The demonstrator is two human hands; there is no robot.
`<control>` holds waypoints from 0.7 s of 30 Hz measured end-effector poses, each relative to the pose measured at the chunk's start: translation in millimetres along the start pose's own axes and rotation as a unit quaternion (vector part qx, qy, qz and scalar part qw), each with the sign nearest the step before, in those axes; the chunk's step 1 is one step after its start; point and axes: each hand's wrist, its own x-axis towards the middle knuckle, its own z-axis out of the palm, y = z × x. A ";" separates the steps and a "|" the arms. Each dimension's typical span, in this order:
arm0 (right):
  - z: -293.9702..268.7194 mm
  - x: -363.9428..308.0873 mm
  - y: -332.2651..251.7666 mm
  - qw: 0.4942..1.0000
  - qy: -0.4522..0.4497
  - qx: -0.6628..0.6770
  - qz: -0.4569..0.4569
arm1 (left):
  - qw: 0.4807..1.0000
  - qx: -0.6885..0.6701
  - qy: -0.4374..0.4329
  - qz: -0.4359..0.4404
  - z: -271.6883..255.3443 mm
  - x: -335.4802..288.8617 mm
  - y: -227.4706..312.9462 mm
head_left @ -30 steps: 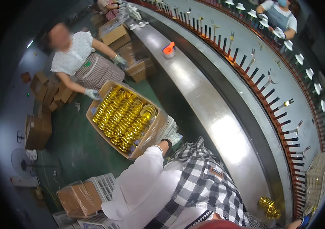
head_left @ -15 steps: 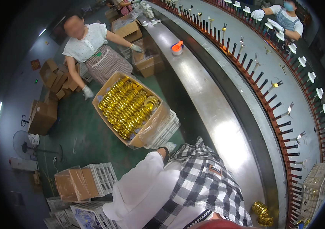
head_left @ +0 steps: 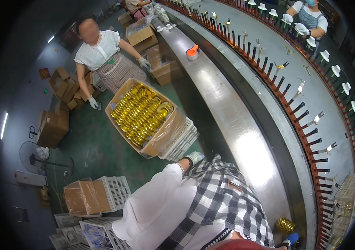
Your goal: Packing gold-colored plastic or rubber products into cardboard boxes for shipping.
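- Gold ring stack [head_left: 285,225] is on the steel bench [head_left: 227,104], lower right of the frame
- Person's right hand [head_left: 291,239], with blue on it, is right by the stack (mostly cut off, so can't tell its grip)
- Left hand [head_left: 195,157], gloved, lower middle, near the checked apron [head_left: 227,204]; can't tell its grip either
- Carton [head_left: 171,132] of gold rings mid-frame, co-worker [head_left: 108,66] upper left

shiny gold ridged stack [head_left: 285,225] on the steel counter [head_left: 223,112]
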 end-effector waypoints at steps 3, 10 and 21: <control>-7.3 -9.0 36.1 0.999 0.009 -0.047 0.003 | 1.000 0.011 -0.016 0.012 4.0 -10.3 2.1; -9.6 -22.1 51.3 0.986 0.023 -0.165 -0.002 | 0.992 0.111 -0.065 -0.006 -11.1 4.7 -56.1; 42.8 41.3 -30.1 0.938 0.042 -0.344 0.002 | 0.997 0.040 -0.042 -0.044 -144.9 88.4 -147.5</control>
